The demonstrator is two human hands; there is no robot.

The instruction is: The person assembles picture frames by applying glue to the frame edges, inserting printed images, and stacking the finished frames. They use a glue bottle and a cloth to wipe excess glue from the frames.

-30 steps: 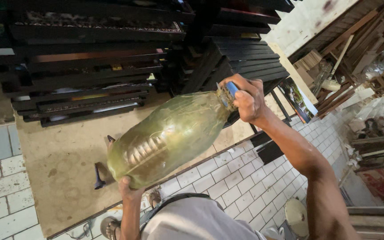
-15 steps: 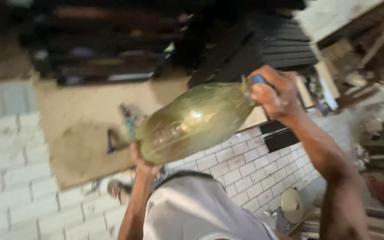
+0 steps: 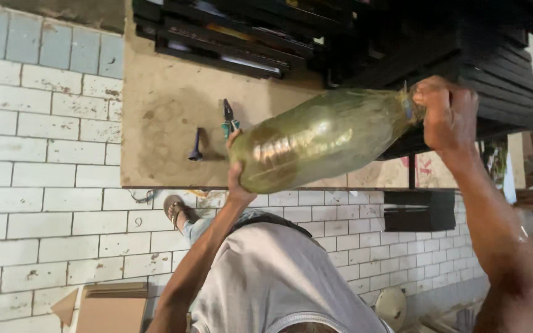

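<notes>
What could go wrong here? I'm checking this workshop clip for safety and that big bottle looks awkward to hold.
1. The large bottle lies nearly sideways, borne only by the left hand under its base and the right hand at its neck; a slip could drop it onto the tiled floor.
2. It hangs over the pliers and a small dark tool on the board; falling there might puncture it.
3. The sandalled foot sits close below.
</notes>
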